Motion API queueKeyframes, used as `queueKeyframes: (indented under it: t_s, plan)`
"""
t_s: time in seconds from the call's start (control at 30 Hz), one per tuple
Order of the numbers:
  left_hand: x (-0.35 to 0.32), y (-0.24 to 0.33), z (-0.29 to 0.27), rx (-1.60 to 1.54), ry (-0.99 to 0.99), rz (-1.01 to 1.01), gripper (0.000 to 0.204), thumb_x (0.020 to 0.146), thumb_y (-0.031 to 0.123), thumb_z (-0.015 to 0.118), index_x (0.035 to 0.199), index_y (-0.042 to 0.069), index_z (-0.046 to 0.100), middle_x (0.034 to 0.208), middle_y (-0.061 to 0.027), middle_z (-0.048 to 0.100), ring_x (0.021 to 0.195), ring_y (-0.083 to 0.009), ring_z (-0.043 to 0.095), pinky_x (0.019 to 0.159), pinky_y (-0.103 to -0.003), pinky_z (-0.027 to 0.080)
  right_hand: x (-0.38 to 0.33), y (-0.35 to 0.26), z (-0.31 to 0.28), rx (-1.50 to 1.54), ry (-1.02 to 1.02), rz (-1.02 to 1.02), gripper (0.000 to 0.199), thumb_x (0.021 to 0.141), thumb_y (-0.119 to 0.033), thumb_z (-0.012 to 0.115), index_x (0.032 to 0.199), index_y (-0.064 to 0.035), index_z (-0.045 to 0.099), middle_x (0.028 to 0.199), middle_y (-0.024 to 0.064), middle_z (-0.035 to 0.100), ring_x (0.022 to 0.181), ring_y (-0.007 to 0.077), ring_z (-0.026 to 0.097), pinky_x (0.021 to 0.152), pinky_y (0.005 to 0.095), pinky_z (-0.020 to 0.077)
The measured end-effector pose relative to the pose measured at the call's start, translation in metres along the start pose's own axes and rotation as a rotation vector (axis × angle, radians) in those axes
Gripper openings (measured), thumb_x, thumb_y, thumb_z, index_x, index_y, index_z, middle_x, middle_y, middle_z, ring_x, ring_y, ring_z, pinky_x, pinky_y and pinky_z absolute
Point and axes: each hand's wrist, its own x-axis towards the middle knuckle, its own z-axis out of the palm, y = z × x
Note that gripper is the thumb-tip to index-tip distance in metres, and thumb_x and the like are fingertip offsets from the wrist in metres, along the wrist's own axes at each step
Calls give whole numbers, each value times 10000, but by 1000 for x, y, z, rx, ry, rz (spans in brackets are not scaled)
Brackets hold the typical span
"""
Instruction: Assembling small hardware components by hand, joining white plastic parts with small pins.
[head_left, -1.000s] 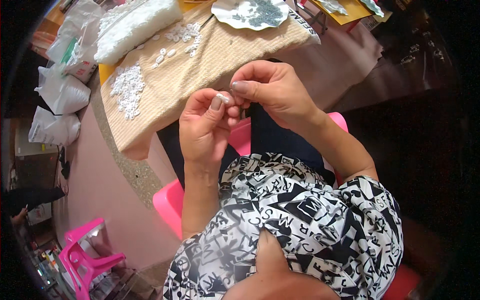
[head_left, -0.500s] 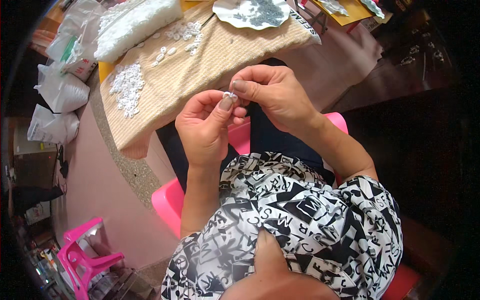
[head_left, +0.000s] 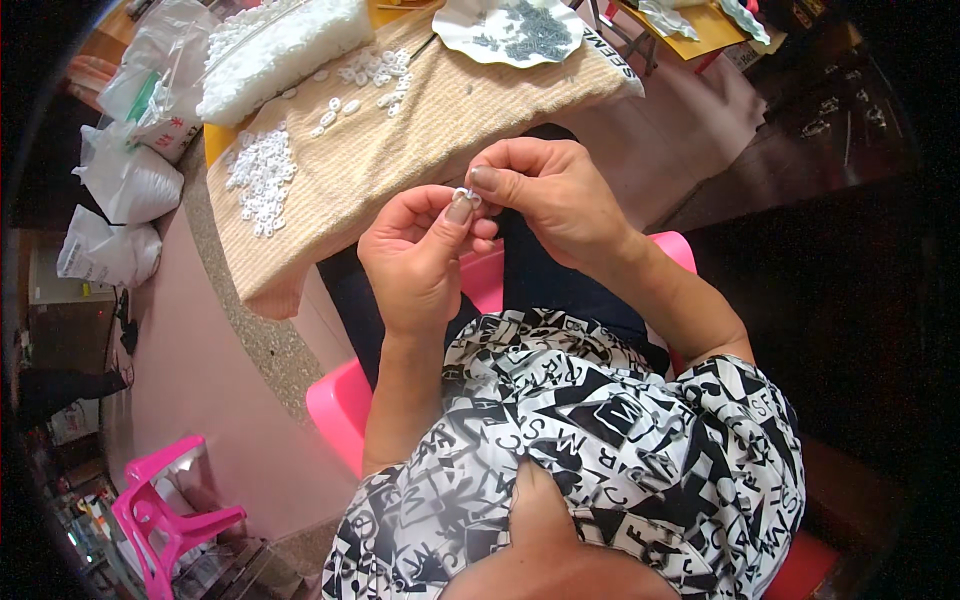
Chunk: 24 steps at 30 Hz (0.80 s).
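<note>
My left hand (head_left: 415, 250) is closed, with thumb and forefinger pinching a small white plastic ring-shaped piece (head_left: 465, 194). Beside it my right hand (head_left: 560, 195) has its thumb and forefinger pressed together at the upper edge of that piece. Whatever lies between the right fingertips is too small to make out. Both hands meet above my lap, just off the table's near edge. On the beige cloth (head_left: 330, 175) lie a pile of small white rings (head_left: 262, 185) and a looser group of white rings (head_left: 375, 68). A white scalloped plate (head_left: 455, 38) holds small grey pieces (head_left: 540, 38).
A large clear bag of white pieces (head_left: 290, 55) rests at the table's far left. More plastic bags (head_left: 125, 175) stand left of the table. A pink stool (head_left: 165, 515) is on the floor at lower left. Another yellow table (head_left: 675, 40) stands far right.
Both hands keep nearly the same pose, the fingertips shifting slightly against the white piece. The whole view has moved a little, so the table sits slightly lower and further right.
</note>
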Motion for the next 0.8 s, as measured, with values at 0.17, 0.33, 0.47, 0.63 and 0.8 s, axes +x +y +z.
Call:
queueKeyframes:
  t_s: [0.17,0.33,0.47,0.63,0.8]
  plan:
    - [0,-1,0,35,18,9,100,784,1,582,847,-68,547,732,-117,602,598,-153,607,530,-240,534,-2,0,3,-156,32,-71,111,822,-81,556,819,29,570,627,44,568,511,85,545,468,209,485]
    - [-4,-4,3,103,88,86,81,786,-7,575,834,-66,547,712,-114,597,592,-144,598,528,-235,528,0,9,4,-154,32,-95,85,803,-58,565,803,26,574,620,39,560,511,82,538,462,203,468]
    - [-4,-10,4,158,116,156,38,791,-37,552,820,-61,544,705,-98,594,583,-125,579,528,-218,502,2,17,5,-369,119,-295,56,758,-14,575,741,40,579,711,49,565,605,81,532,529,203,438]
    - [-3,-12,-1,180,165,158,17,797,-40,545,806,-54,542,702,-86,591,576,-107,572,525,-207,488,7,26,10,-301,140,-254,55,760,0,569,729,45,571,743,35,559,609,77,515,539,193,425]
    - [13,-5,-16,190,152,126,32,802,-19,548,806,-51,542,703,-82,595,577,-108,574,523,-210,489,24,20,6,-94,14,-18,127,804,-50,565,883,48,584,790,58,588,653,86,548,568,191,450]
